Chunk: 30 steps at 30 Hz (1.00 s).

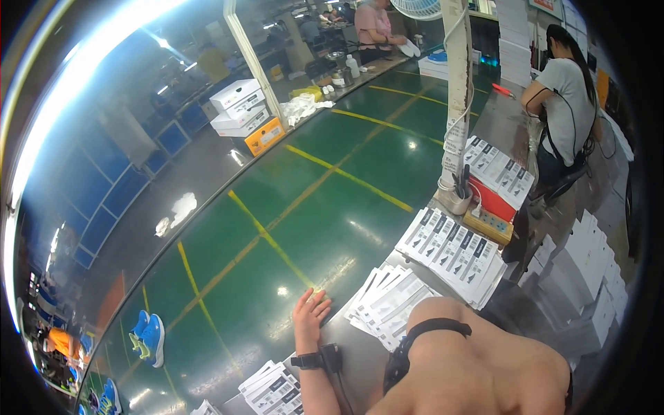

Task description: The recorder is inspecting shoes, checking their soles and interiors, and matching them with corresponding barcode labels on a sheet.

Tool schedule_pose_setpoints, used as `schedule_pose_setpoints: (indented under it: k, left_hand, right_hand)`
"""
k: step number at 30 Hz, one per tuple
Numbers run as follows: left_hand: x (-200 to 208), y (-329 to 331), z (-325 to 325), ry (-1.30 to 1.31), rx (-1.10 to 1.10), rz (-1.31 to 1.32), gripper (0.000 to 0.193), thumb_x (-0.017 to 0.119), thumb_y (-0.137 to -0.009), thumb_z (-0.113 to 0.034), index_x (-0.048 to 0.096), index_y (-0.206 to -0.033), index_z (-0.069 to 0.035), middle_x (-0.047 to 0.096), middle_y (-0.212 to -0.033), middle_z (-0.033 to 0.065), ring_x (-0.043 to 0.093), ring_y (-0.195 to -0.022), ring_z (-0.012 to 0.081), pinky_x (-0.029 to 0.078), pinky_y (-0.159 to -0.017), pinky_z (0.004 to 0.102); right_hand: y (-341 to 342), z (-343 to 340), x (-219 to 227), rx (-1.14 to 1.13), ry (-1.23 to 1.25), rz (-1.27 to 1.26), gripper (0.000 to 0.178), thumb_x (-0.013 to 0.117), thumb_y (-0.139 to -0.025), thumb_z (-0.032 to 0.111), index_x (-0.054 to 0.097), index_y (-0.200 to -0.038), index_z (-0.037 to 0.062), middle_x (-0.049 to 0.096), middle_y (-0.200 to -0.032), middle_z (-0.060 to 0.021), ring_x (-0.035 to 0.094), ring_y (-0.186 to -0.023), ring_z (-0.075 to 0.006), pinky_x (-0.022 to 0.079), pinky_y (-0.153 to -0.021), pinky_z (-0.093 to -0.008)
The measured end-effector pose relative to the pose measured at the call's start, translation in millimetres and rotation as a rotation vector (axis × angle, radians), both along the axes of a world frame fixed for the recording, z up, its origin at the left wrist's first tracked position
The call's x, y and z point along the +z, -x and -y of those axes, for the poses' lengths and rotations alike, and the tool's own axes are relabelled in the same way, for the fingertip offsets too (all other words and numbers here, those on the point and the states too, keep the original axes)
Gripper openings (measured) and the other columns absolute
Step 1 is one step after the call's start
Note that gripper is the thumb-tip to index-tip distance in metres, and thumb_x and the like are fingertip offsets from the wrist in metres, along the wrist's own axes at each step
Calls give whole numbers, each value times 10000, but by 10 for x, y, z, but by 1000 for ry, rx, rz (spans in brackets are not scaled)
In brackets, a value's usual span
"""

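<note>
My left hand [311, 315] is at the near edge of a green conveyor belt [360, 221], fingers stretched out and nothing visible in them. A dark watch [308, 361] is on that wrist. I cannot tell whether the fingertips touch the belt. Very near the camera at the lower right, a large bare-skinned shape, seemingly my right hand [484, 366], has a black strap [439, 325] across it; its fingers do not show clearly. Fanned white printed sheets [394, 301] lie between the two, with a thicker stack of label sheets [453, 252] beyond.
Blue shoes [149, 339] stand on the belt's left part. More sheets [273, 391] lie beside my left forearm. A white post [453, 90] rises near a power strip [489, 225] and a red box [492, 200]. Shoe boxes [238, 104] stand across the belt. A person [567, 97] sits at the right.
</note>
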<state>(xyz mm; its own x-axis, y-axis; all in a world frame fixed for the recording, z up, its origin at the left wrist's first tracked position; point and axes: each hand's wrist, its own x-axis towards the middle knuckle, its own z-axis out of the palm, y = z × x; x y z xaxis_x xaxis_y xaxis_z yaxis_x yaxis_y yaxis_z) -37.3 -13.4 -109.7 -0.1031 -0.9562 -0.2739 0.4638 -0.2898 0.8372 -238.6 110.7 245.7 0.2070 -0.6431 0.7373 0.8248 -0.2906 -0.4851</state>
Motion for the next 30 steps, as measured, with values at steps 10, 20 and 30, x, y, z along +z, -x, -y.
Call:
schedule_pose_setpoints:
  k: [10, 20, 30]
  left_hand:
    - [54, 22, -4, 1, 1, -14, 490, 531, -863, -164, 399, -1301, 12, 552, -1196, 231, 623, -959, 301, 517, -807, 371]
    - [37, -13, -52, 1, 9, -54, 466, 516, -876, -126, 403, -1307, 11, 567, -1180, 230, 636, -949, 291, 527, -778, 336]
    - [59, 75, 43, 4, -27, -46, 458, 530, -884, -157, 418, -1302, -7, 574, -1184, 204, 629, -973, 291, 517, -817, 355]
  right_hand:
    - [-2, -25, 18, 12, 0, -34, 278, 490, -946, 340, 589, -973, 82, 708, -825, -69, 535, -921, -230, 395, -850, -387]
    - [-55, 40, -4, 78, -8, -55, 289, 486, -947, 346, 590, -971, 79, 708, -822, -72, 538, -920, -232, 395, -849, -390]
    - [1410, -755, -1197, 298, -72, 1, 300, 481, -947, 353, 590, -968, 75, 708, -820, -75, 540, -919, -235, 394, -849, -393]
